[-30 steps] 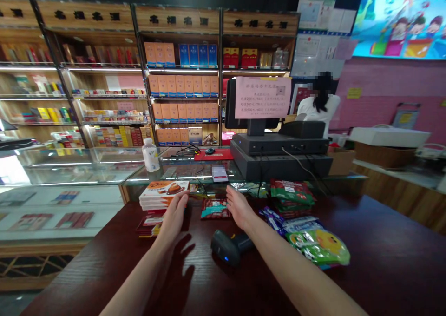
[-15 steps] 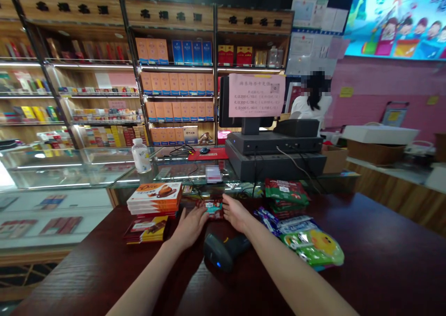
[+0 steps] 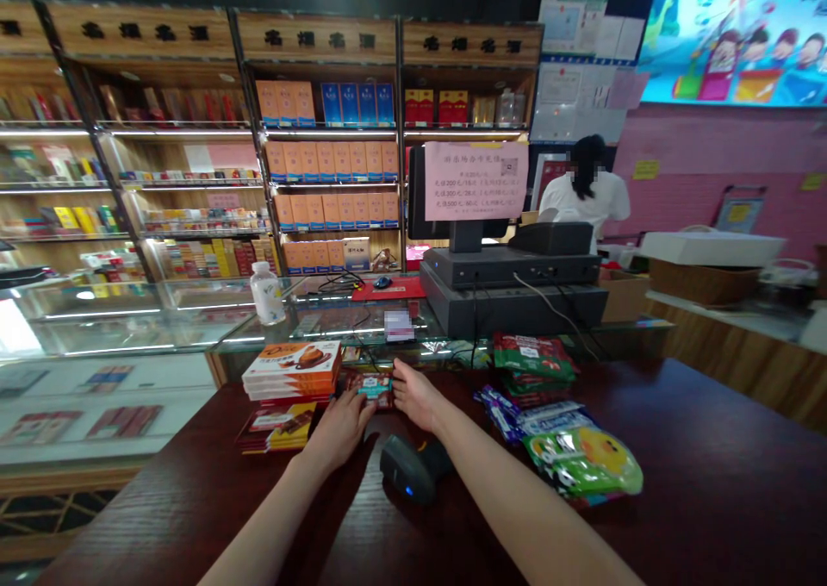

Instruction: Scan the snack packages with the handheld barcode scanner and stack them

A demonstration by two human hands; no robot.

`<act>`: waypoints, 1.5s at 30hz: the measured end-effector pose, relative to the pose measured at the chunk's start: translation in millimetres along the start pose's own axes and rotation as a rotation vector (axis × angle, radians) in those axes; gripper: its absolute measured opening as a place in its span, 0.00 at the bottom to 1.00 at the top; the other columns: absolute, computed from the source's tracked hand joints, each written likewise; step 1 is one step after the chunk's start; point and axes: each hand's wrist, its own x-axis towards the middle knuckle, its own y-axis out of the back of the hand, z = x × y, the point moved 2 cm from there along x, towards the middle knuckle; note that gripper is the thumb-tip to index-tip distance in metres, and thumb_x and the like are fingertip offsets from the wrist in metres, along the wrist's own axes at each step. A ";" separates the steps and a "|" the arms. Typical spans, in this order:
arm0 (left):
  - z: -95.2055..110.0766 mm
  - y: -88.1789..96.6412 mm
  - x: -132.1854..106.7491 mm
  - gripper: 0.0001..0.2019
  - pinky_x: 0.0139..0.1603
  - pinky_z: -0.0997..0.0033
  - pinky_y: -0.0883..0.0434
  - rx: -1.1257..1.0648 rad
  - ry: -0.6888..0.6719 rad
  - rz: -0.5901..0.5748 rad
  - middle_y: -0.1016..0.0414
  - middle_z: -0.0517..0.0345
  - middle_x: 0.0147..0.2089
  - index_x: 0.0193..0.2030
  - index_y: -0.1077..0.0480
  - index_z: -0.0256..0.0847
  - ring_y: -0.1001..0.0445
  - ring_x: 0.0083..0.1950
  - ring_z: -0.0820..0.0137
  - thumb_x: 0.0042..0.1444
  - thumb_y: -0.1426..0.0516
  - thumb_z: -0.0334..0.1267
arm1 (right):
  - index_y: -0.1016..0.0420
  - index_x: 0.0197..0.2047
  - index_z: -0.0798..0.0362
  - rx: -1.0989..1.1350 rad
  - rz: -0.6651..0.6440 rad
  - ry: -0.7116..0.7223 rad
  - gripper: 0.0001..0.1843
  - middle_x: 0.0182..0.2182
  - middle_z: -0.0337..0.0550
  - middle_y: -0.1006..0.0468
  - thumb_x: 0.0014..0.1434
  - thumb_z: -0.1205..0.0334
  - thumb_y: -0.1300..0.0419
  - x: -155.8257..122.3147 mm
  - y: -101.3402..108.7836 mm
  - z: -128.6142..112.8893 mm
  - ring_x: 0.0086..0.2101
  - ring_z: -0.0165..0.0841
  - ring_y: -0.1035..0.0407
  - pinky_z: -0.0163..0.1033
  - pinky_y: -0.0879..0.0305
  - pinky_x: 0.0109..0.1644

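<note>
A dark wooden counter (image 3: 678, 448) carries a stack of orange boxes (image 3: 292, 370), with chocolate bars (image 3: 277, 427) and a small packet (image 3: 371, 388) just beside it. A barcode scanner (image 3: 407, 470) lies nearer the front, while green packets (image 3: 533, 364), blue packets (image 3: 517, 414) and a duck-print bag (image 3: 585, 461) sit to the right.

Lit wood shelves (image 3: 316, 43), pink wall (image 3: 704, 151), glass ctr (image 3: 129, 327)

I see a maroon packet with a teal label (image 3: 371, 388) on the dark red wood-grain counter (image 3: 161, 500); orange boxes (image 3: 292, 370) at nine o'clock, a green-and-yellow bag (image 3: 585, 464) at four.
</note>
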 end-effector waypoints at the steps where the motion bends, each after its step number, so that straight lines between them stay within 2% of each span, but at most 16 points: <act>1: -0.5 -1.4 0.6 0.20 0.64 0.48 0.35 0.001 -0.007 0.005 0.28 0.43 0.62 0.58 0.28 0.43 0.36 0.68 0.53 0.68 0.56 0.35 | 0.29 0.56 0.56 -0.008 -0.003 0.006 0.25 0.48 0.54 0.21 0.70 0.48 0.53 1.2 0.7 0.4 0.47 0.36 0.25 0.41 0.36 0.58; 7: -6.2 -7.8 -0.3 0.20 0.67 0.54 0.38 -0.002 -0.017 0.036 0.29 0.47 0.63 0.56 0.27 0.43 0.38 0.69 0.58 0.69 0.57 0.38 | 0.29 0.57 0.53 -0.113 0.038 0.093 0.28 0.55 0.59 0.25 0.65 0.42 0.49 3.8 17.3 1.5 0.56 0.40 0.30 0.49 0.39 0.62; 9: -7.0 -5.0 -0.3 0.20 0.67 0.55 0.38 -0.032 -0.007 0.061 0.30 0.47 0.65 0.57 0.29 0.42 0.39 0.70 0.60 0.69 0.58 0.40 | 0.28 0.57 0.51 -0.175 0.072 0.171 0.28 0.57 0.58 0.26 0.64 0.42 0.48 1.2 25.3 -2.1 0.58 0.42 0.32 0.51 0.39 0.61; 12: -1.8 7.4 3.0 0.22 0.69 0.57 0.39 -0.138 -0.003 0.111 0.31 0.45 0.66 0.60 0.31 0.38 0.39 0.71 0.61 0.69 0.58 0.42 | 0.25 0.54 0.49 -0.299 0.130 0.351 0.21 0.56 0.52 0.24 0.63 0.48 0.46 -8.7 37.3 -15.7 0.58 0.41 0.32 0.52 0.37 0.61; 17: 24.4 37.1 19.3 0.22 0.69 0.58 0.39 -0.211 -0.013 0.167 0.32 0.44 0.66 0.62 0.32 0.38 0.33 0.67 0.60 0.67 0.53 0.44 | 0.20 0.47 0.49 -0.587 0.211 0.683 0.14 0.49 0.46 0.19 0.58 0.63 0.41 -39.7 60.1 -51.9 0.51 0.39 0.27 0.46 0.38 0.61; 22: 58.6 50.4 43.5 0.23 0.69 0.52 0.41 -0.206 -0.012 0.160 0.38 0.41 0.70 0.63 0.32 0.40 0.36 0.69 0.55 0.63 0.47 0.42 | 0.20 0.46 0.51 -0.854 0.339 0.861 0.15 0.48 0.47 0.20 0.58 0.67 0.43 -68.4 93.3 -77.6 0.52 0.39 0.29 0.46 0.40 0.62; 26: 84.4 54.4 64.2 0.24 0.70 0.50 0.43 -0.323 -0.047 0.142 0.38 0.41 0.70 0.63 0.33 0.39 0.37 0.69 0.53 0.62 0.47 0.42 | 0.21 0.47 0.52 -0.999 0.440 0.902 0.15 0.48 0.48 0.20 0.59 0.68 0.46 -79.0 126.0 -88.0 0.51 0.40 0.28 0.46 0.38 0.61; 30: 106.9 58.2 88.6 0.25 0.70 0.56 0.42 -0.401 -0.097 0.147 0.35 0.43 0.69 0.64 0.34 0.39 0.36 0.69 0.57 0.60 0.46 0.40 | 0.22 0.47 0.53 -1.095 0.541 0.909 0.16 0.47 0.49 0.20 0.59 0.68 0.47 -85.0 161.5 -96.2 0.51 0.39 0.28 0.45 0.37 0.60; 34: 129.2 56.9 114.6 0.25 0.66 0.64 0.37 -0.503 -0.125 0.128 0.29 0.45 0.65 0.65 0.35 0.38 0.30 0.65 0.61 0.61 0.46 0.40 | 0.22 0.46 0.53 -1.146 0.659 0.886 0.16 0.47 0.50 0.20 0.60 0.66 0.48 -91.8 198.4 -101.8 0.49 0.40 0.27 0.46 0.36 0.58; 39: 158.8 48.2 143.5 0.24 0.60 0.66 0.33 -0.629 -0.094 0.117 0.24 0.46 0.59 0.63 0.34 0.37 0.25 0.59 0.61 0.61 0.46 0.39 | 0.20 0.44 0.52 -1.179 0.804 0.845 0.15 0.44 0.49 0.19 0.59 0.64 0.46 -100.3 240.2 -103.0 0.46 0.42 0.27 0.48 0.35 0.56; 42: 175.4 41.0 158.8 0.23 0.56 0.67 0.31 -0.693 -0.051 0.109 0.20 0.47 0.53 0.62 0.32 0.37 0.22 0.54 0.62 0.60 0.45 0.38 | 0.20 0.44 0.51 -1.185 0.874 0.826 0.14 0.46 0.48 0.19 0.59 0.62 0.45 -103.5 259.8 -101.2 0.49 0.43 0.28 0.47 0.36 0.57; 45: 188.9 35.1 170.8 0.23 0.55 0.68 0.31 -0.746 0.000 0.095 0.20 0.45 0.52 0.62 0.33 0.34 0.22 0.53 0.63 0.60 0.45 0.36 | 0.21 0.47 0.52 -1.188 0.921 0.795 0.16 0.49 0.50 0.21 0.60 0.61 0.45 -104.9 274.0 -97.7 0.51 0.44 0.29 0.48 0.37 0.57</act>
